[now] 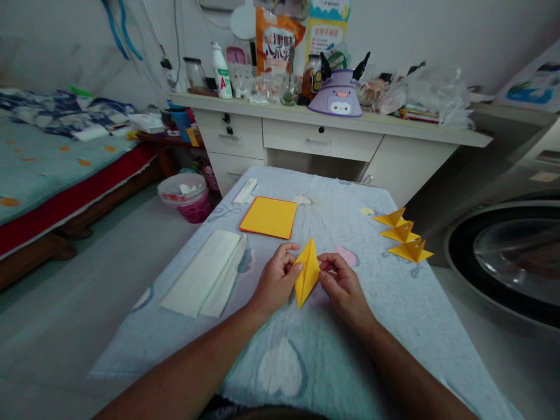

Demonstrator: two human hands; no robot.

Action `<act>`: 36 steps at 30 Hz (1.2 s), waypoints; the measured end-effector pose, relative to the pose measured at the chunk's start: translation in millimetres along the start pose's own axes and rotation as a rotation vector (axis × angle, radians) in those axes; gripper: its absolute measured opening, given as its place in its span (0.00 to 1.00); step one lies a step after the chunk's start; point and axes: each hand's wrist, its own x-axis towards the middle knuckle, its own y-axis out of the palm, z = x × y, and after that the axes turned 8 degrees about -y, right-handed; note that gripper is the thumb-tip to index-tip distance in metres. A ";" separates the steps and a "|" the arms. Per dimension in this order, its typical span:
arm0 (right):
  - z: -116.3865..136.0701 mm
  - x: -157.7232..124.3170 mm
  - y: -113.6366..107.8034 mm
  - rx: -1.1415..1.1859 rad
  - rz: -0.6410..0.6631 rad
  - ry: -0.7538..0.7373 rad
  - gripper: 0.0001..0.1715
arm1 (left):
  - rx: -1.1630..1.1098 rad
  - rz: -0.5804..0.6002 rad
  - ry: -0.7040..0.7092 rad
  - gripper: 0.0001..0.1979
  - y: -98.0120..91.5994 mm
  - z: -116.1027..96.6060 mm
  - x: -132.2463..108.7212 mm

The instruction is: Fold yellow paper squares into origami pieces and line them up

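A yellow sheet of origami paper (308, 273), folded into a long diamond, stands between my two hands above the cloth-covered table. My left hand (280, 274) pinches its left edge, thumb on the near face. At the right edge, my right hand (342, 284) holds the paper between thumb and fingertips. Beyond my left hand lies a stack of square origami paper (269, 217), yellow on top with orange-red edges. Several folded yellow paper pieces with raised points, such as this folded paper crane (410, 251), sit in a row at the table's right side.
White folded tissue (205, 274) lies on the left of the table (350, 356), with a small white stick-like object (245, 191) farther back. A pink bin (186, 195) stands left on the floor. A cluttered desk (324, 140) is behind; a washing machine (511, 251) is right.
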 end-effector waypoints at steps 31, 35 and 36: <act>-5.5 3.1 1.5 0.008 0.059 0.050 0.18 | 0.103 -0.073 -0.015 0.07 1.0 -9.4 -4.3; -7.0 1.6 2.7 0.021 0.014 0.077 0.17 | 0.040 -0.072 -0.067 0.07 0.7 -12.4 -1.6; -6.9 1.4 2.8 0.000 0.002 0.071 0.17 | 0.030 -0.079 -0.069 0.07 0.5 -13.0 -1.3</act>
